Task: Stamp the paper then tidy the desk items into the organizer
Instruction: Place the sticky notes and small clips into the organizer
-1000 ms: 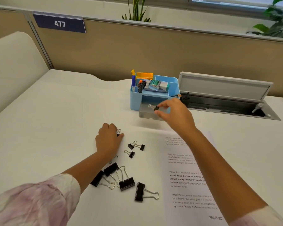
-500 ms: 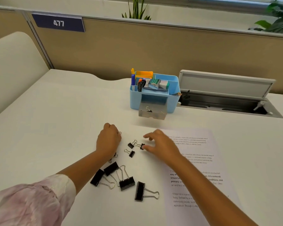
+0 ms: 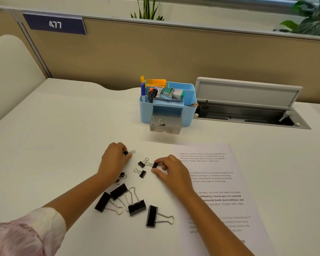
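My left hand [image 3: 113, 161] pinches a small black binder clip [image 3: 126, 152] on the white desk. My right hand [image 3: 171, 172] pinches another small binder clip [image 3: 154, 165] between thumb and forefinger. Two more small clips [image 3: 141, 164] [image 3: 141, 173] lie between my hands. Several large black binder clips [image 3: 137, 207] lie nearer to me. The printed paper [image 3: 216, 183] lies under my right forearm. The blue organizer [image 3: 187, 115] stands beyond, its clear front drawer [image 3: 164, 127] pulled out with a small clip in it.
Pens, markers and small boxes fill the organizer's top compartments. An open cable tray with raised lid [image 3: 248, 95] sits in the desk right of the organizer. A beige partition [image 3: 174, 52] with a "477" sign [image 3: 54, 24] runs behind the desk.
My right hand dropped a small clip in the drawer, came back to the desk and took hold of another small clip. My left hand stayed, now pinching its clip.
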Demonstrator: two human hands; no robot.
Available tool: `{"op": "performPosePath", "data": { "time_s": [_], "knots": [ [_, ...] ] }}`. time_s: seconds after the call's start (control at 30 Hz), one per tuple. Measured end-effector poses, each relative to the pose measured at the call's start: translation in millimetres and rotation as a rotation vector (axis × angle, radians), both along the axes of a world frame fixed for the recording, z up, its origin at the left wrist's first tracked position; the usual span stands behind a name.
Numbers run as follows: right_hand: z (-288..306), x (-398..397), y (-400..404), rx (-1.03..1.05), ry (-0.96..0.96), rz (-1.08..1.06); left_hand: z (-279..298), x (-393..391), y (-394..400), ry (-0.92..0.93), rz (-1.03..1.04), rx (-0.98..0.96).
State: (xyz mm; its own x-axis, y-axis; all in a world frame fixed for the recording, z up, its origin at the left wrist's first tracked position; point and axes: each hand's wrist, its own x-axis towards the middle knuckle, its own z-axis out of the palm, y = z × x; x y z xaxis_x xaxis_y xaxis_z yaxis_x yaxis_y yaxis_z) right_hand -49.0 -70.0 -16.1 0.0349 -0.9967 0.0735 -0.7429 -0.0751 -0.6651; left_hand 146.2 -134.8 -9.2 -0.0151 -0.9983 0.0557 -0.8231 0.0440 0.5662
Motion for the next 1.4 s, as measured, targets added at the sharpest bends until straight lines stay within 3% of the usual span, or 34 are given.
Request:
{"op": "performPosePath", "data": {
  "time_s": [0.13,0.33,0.57,0.67,0.8,0.9,1.13,1.4],
  "knots": [
    [0.1,-0.3,1.4,-0.013,-0.003,-0.001,9.2,-0.9,-4.0,-0.021,-0.070,-0.017],
    [-1.9,-2.4,1.5,-0.039,-0.012,0.007,60.3,-37.6,-22.9,0.081,-0.164,-0.283],
    [-2.4,-1.7,0.6,-0.025,-0.010,0.013,98.0,-78.9,-55.9,0.121,-0.112,-0.248],
    [-2.0,-2.0,0.6,-0.027,-0.012,0.015,91.4,-72.3,-57.8,0.120,-0.054,-0.213],
    [-0.8,-2.1,1.1,-0.025,-0.008,0.015,65.1,-43.3,-40.0,-0.012,0.009,-0.103],
    [2.7,-2.3,1.3,-0.047,-0.075,-0.020,47.2,-20.8,-12.7,0.062,-0.006,-0.059],
    [40.9,0.9,-15.8,-0.353,0.069,-0.087,21.4,0.4,56.5,0.168,-0.041,0.027],
    [96.5,-15.1,-73.2,-0.345,0.102,-0.297,19.1,-3.0,68.7,-0.089,-0.070,-0.090]
  ]
}}
